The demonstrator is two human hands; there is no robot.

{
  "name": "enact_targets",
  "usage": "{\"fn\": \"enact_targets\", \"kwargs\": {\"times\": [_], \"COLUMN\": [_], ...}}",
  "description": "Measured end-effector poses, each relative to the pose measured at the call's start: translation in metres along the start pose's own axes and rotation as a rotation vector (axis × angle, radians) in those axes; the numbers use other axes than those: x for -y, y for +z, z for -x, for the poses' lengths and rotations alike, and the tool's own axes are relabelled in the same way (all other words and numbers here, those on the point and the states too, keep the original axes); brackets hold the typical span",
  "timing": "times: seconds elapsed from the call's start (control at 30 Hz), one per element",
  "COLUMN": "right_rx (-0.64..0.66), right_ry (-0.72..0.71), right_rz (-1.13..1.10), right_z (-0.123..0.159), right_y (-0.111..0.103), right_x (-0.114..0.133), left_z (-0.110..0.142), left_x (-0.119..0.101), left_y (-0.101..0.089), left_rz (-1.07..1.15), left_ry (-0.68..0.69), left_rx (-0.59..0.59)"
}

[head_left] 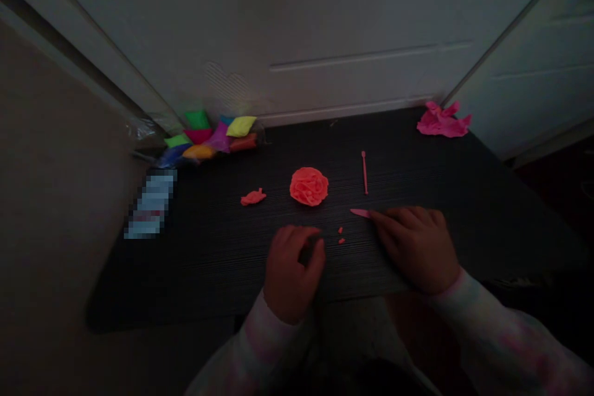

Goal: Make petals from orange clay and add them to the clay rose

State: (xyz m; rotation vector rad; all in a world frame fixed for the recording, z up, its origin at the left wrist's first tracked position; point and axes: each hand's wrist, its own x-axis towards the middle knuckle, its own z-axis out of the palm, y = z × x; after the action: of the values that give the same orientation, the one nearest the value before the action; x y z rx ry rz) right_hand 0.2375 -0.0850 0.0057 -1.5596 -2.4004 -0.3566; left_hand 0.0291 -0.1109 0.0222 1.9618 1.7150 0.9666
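Note:
My right hand point(417, 246) is closed on the handle end of a pink plastic clay knife point(359, 213), whose blade points left just above the dark table. My left hand point(293, 269) rests near the table's front edge, fingers curled, with a gap between thumb and index finger and nothing visible in it. Two small orange-pink clay bits point(341, 241) lie between my hands. Beyond them sits a ruffled orange-pink clay flower point(309, 186). A small twisted clay piece point(253, 197) is left of the flower, and a thin pink modelling tool point(364, 172) lies to its right.
Colourful packets of clay point(199, 136) in clear plastic are heaped at the back left of the black table point(195, 260). In front of them lies a blurred-out pale rectangle point(152, 205). Crumpled bright pink material point(443, 120) stands at the back right, by the white panelled door point(325, 25).

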Motion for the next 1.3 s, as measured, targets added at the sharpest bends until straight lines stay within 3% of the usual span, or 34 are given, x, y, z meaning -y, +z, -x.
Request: {"fn": "enact_targets", "kwargs": {"times": [0.17, 0.37, 0.53, 0.73, 1.1, 1.3], "right_rx": [-0.031, -0.048, 0.040, 0.226, 0.250, 0.219], "right_ry": [-0.003, -0.039, -0.229, -0.373, -0.409, -0.378], "right_rz": [-0.040, -0.215, -0.256, -0.264, -0.236, -0.349], "right_z": [-0.010, -0.055, -0.095, -0.113, -0.113, -0.112], "right_y": [-0.005, -0.014, -0.013, -0.006, -0.001, 0.001], "right_x": [-0.001, 0.005, 0.020, 0.025, 0.029, 0.028], "left_z": [-0.047, -0.087, -0.086, -0.081, -0.081, -0.082], "left_x": [0.026, 0.036, 0.036, 0.039, 0.041, 0.041], "left_y": [-0.028, -0.024, -0.015, -0.008, -0.005, -0.006], "left_rz": [-0.055, -0.096, -0.113, -0.112, -0.102, -0.095], "left_ry": [-0.110, -0.095, -0.065, 0.031, 0.155, 0.200], "left_rx": [-0.035, 0.058, 0.057, 0.062, 0.036, 0.044]}}
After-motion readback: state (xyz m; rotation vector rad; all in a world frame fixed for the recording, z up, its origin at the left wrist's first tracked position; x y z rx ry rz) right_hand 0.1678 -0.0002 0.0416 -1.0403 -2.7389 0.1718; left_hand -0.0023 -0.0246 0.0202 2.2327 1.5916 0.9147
